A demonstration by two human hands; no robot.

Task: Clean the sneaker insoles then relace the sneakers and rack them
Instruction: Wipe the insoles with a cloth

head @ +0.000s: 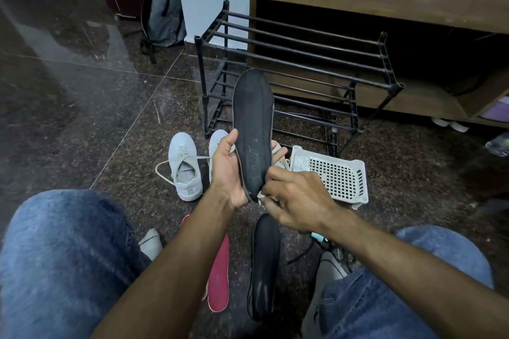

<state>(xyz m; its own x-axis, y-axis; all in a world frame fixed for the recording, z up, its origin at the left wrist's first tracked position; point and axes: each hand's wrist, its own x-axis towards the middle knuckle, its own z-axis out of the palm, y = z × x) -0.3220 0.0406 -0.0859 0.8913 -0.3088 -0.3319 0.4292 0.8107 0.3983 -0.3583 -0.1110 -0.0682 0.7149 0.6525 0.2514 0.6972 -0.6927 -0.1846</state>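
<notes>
So, left hand (pixel 228 170) cradles black insole (pixel 253 129) upright, right hand (pixel 292 198) pinches white cloth (pixel 261 195) at heel. Probably best: wipe heel-to-toe, firm strokes, keep support behind.

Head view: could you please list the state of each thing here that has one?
Black insole: held upright, off the floor.
Left hand: gripping that insole.
Right hand: pressing a white cloth on its heel.
Second black insole: lying on the floor.
Red insole: on the floor.
White sneaker: upright, laces loose.
Shoe rack: no shoes on it.
Basket: on its side.
</notes>
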